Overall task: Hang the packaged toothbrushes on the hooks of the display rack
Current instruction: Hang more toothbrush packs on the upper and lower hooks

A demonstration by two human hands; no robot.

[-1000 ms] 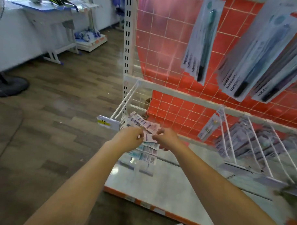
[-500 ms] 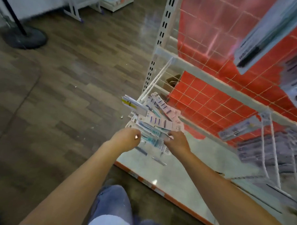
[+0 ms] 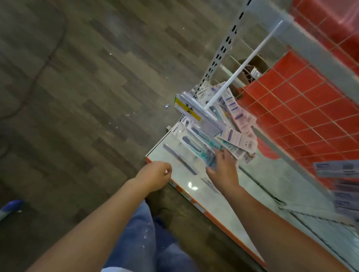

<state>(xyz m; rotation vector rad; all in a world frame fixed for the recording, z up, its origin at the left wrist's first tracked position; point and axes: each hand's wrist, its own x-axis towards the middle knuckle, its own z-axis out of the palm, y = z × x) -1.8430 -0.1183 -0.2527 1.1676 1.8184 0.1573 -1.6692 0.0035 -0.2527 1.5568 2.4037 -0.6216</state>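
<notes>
The right hand's [image 3: 224,168] fingertips vanish under the fanned toothbrush packs [image 3: 206,145]. Packs at the right edge [image 3: 344,182] are blurred and cut off.
</notes>
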